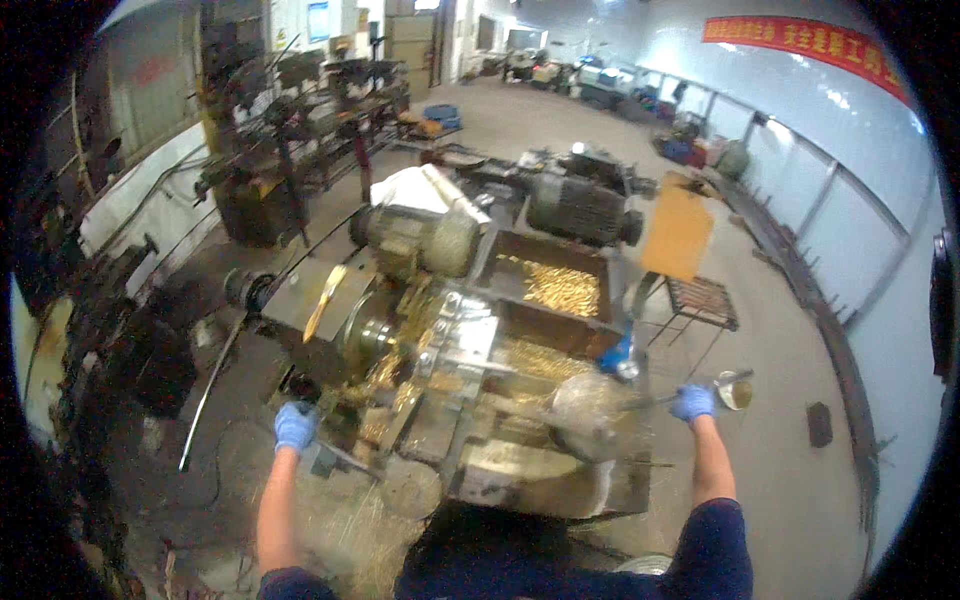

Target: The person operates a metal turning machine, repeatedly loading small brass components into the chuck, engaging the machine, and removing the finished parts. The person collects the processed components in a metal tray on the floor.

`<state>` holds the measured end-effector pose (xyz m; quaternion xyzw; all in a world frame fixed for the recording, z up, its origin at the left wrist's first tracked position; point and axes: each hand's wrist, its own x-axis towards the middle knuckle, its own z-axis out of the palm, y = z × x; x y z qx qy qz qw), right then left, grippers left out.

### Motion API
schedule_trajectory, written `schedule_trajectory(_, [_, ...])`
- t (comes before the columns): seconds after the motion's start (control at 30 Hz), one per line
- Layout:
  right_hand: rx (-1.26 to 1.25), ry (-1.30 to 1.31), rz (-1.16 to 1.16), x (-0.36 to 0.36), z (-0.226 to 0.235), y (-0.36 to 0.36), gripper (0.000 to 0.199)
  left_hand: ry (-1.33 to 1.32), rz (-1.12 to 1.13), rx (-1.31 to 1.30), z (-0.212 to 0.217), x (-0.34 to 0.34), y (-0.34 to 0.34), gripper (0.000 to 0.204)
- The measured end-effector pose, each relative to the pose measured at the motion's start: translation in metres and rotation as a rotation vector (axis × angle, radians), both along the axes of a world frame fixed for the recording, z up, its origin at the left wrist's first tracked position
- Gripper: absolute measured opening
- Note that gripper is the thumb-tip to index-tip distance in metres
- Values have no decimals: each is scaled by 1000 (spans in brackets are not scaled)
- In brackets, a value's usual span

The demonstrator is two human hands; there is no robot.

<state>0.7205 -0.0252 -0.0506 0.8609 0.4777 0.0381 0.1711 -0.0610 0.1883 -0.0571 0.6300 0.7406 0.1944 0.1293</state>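
In front of me stands a small metal lathe (440,400) strewn with golden metal chips. My left hand (294,428), in a blue glove, is closed at a dark lever handle (298,386) on the machine's left side; its fingers are partly hidden. My right hand (692,402), also blue-gloved, is wrapped round a long dark lever bar (738,377) at the right end, beside a rounded metal housing (588,408). The bright chuck (372,335) sits at the left of the bed. A brush with a yellowish handle (318,312) lies on the headstock cover (335,290).
Behind the bed, a metal tray (500,312) holds many small golden parts. Two electric motors (425,240) stand farther back. A small stool-like rack (700,300) and an orange-brown board (678,235) are at the right. A thin metal rod (212,395) slants at the left.
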Motion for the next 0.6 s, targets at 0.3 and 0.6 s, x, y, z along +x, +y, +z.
schedule_trajectory(0.3, [297,-63,-126,-39,-27,-99,39,-314,122,228,-39,-32,35,31])
schedule_trajectory(0.6, [138,31,-415,-38,-28,-303,34,-396,199,394,-59,-31,41,24])
